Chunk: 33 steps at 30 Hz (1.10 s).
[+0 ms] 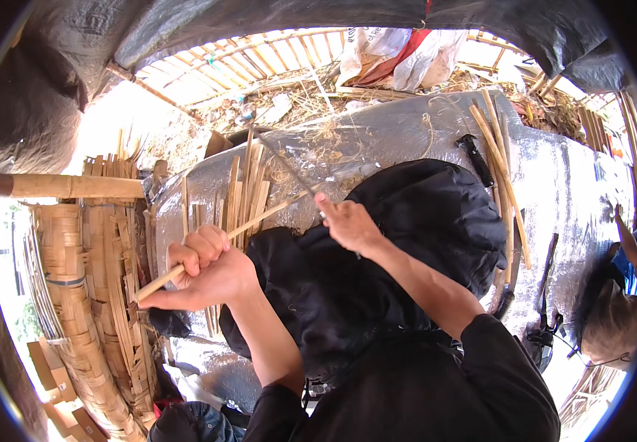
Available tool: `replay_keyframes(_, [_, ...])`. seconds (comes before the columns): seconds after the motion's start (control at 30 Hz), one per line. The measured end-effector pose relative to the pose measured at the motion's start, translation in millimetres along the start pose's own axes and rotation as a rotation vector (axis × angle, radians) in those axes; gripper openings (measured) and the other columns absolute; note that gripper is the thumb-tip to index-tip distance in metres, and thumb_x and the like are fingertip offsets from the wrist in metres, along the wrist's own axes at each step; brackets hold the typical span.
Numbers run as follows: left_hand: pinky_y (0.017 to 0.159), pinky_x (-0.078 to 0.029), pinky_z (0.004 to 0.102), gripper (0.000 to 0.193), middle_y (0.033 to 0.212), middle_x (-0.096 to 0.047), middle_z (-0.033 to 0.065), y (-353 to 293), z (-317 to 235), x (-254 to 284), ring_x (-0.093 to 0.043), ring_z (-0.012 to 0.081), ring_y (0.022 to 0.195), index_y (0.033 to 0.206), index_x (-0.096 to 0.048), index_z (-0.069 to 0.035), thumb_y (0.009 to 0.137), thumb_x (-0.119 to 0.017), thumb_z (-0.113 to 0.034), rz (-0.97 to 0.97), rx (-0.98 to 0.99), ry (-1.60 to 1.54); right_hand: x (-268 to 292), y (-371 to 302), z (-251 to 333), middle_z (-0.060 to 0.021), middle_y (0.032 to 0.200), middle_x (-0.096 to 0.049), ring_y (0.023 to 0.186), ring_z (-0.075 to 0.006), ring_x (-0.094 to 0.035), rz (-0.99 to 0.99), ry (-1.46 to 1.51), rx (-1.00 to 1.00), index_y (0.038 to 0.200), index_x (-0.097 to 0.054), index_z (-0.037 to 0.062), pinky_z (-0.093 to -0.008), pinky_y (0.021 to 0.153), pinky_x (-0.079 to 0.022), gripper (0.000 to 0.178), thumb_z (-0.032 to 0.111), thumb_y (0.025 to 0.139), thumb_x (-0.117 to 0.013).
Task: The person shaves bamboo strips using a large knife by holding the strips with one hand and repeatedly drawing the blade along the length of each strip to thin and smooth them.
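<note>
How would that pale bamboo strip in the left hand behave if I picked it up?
The bamboo strip is probably fairly stiff: it runs straight beyond the left hand. It looks slender, so likely light. Being so narrow, it might snap if bent hard.

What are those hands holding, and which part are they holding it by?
The left hand holds a wooden stick near its left end. The right hand holds what looks like a knife by its near end, mostly hidden in the fist.
</note>
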<state>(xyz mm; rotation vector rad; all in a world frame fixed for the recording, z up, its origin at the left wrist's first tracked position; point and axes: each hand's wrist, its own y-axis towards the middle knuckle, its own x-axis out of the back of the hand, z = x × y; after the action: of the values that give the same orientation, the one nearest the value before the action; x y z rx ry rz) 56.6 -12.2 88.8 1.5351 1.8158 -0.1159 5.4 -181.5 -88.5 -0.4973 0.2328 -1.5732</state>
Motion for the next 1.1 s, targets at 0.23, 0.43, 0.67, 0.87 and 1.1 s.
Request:
replay_keyframes(0.23, [0.048,-0.016,0.0293,0.081,0.05,-0.02,-0.0033,-25.4,14.2,-8.3,-0.013,0.0107,0.048,0.06,-0.035,-0.015,0.088,-0.022,-0.09,0.096,-0.094,-0.03,-7.9,-58.5,62.4,-0.0098,0.057,-0.05,0.055,-0.0157,-0.048,0.12,0.019,0.211,0.077,-0.056,-0.0005,-0.0356,0.056,-0.042,0.065,0.057,0.104,-0.045])
replay_keyframes(0.43, [0.049,-0.016,0.0288,0.077,0.052,-0.021,-0.0034,-21.7,8.7,-2.2,-0.015,0.0113,0.048,0.065,-0.031,-0.014,0.092,-0.018,-0.085,0.207,-0.21,-0.073,-13.5,-63.0,82.4,-0.0169,0.054,-0.044,0.052,-0.019,-0.041,0.08,0.051,0.252,0.068,-0.056,-0.0013,-0.0404,0.054,-0.039,0.067,0.053,0.105,-0.046])
replay_keyframes(0.67, [0.049,-0.016,0.0297,0.08,0.052,-0.023,-0.0033,-29.9,33.3,-2.7,-0.016,0.0098,0.048,0.066,-0.033,-0.012,0.089,-0.019,-0.088,0.32,-0.21,-0.043,-10.7,-11.8,15.1,-0.0219,0.059,-0.055,0.06,-0.0328,-0.058,-0.014,0.035,0.097,0.072,-0.06,-0.0049,-0.0442,0.06,-0.046,0.071,0.056,0.104,-0.043])
replay_keyframes(0.87, [0.051,-0.016,0.0303,0.079,0.054,-0.023,-0.0044,-18.4,30.0,10.0,-0.016,0.01,0.05,0.068,-0.032,-0.013,0.089,-0.022,-0.088,0.268,-0.148,-0.074,-13.7,-30.6,36.0,-0.026,0.059,-0.058,0.057,-0.0415,-0.061,0.068,0.025,0.196,0.07,-0.064,-0.006,-0.047,0.059,-0.047,0.072,0.055,0.103,-0.047])
replay_keyframes(1.1, [0.054,-0.017,0.0314,0.077,0.056,-0.022,-0.0043,-32.6,8.8,37.0,-0.015,0.011,0.052,0.068,-0.032,-0.015,0.089,-0.024,-0.088,0.282,-0.103,0.038,-35.2,-34.9,28.0,-0.0218,0.055,-0.051,0.05,-0.0338,-0.045,0.101,0.009,0.327,0.071,-0.056,-0.0037,-0.0435,0.056,-0.043,0.061,0.046,0.105,-0.05])
